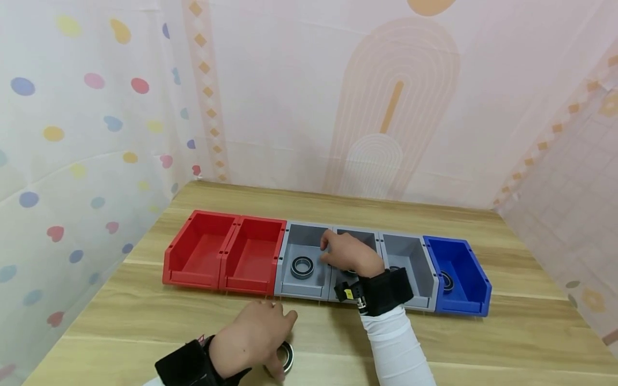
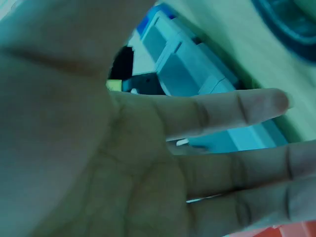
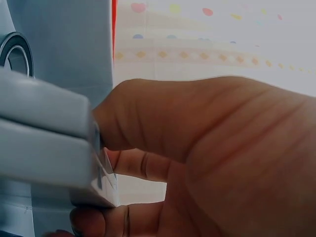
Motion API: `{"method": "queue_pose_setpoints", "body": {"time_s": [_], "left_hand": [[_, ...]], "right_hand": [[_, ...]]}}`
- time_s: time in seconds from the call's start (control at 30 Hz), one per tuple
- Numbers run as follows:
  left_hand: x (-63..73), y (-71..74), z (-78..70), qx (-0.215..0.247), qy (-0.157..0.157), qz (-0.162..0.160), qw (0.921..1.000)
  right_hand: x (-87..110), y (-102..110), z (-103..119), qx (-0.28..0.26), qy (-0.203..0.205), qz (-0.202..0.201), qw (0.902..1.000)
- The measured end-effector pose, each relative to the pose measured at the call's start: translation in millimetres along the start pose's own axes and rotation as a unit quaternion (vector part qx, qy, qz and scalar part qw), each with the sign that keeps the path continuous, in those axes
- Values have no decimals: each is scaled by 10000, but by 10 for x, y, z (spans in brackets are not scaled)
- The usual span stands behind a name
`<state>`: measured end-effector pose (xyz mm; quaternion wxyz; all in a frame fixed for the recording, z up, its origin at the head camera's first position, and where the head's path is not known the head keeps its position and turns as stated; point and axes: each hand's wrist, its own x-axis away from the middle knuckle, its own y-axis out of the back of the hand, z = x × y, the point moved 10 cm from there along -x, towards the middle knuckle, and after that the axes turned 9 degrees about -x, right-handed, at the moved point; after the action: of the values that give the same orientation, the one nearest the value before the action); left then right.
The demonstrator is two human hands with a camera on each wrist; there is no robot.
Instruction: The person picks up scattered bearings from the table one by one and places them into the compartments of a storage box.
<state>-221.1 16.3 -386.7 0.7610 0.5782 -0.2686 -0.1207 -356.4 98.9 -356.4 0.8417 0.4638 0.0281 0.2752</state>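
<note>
Head: I have the left hand (image 1: 253, 335) over a loose bearing (image 1: 290, 356), the right hand (image 1: 351, 253) bent above grey bins (image 1: 301, 292), a second bearing (image 1: 302, 276) inside, left of its fingertips. Left wrist: fingers straight, gripping nothing. Right wrist: fingers straddle a divider (image 3: 44, 153); grip, I can't tell.

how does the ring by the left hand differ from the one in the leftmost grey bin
The near ring shows against the wooden table, outside the bins; the binned ring sits in the leftmost grey bin. The left hand partly hides the near ring; the binned ring shows whole. Both have a dark band and shiny metal edges.
</note>
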Motion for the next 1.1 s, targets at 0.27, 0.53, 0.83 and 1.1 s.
{"method": "queue_pose_setpoints", "body": {"time_s": [0.27, 0.53, 0.83, 1.1], "left_hand": [[-68, -174, -53, -428, -16, 290, 9987], [-105, -225, -160, 4, -343, 379, 9987], [-114, -249, -172, 455, -435, 452, 9970], [-115, -258, -158, 665, -470, 469, 9956]], "right_hand": [[-10, -8, -5, 37, -7, 6, 10000], [-3, -2, 2, 88, -18, -27, 10000], [7, -9, 17, 97, 2, -24, 9999], [8, -3, 16, 113, -6, -62, 9999]]}}
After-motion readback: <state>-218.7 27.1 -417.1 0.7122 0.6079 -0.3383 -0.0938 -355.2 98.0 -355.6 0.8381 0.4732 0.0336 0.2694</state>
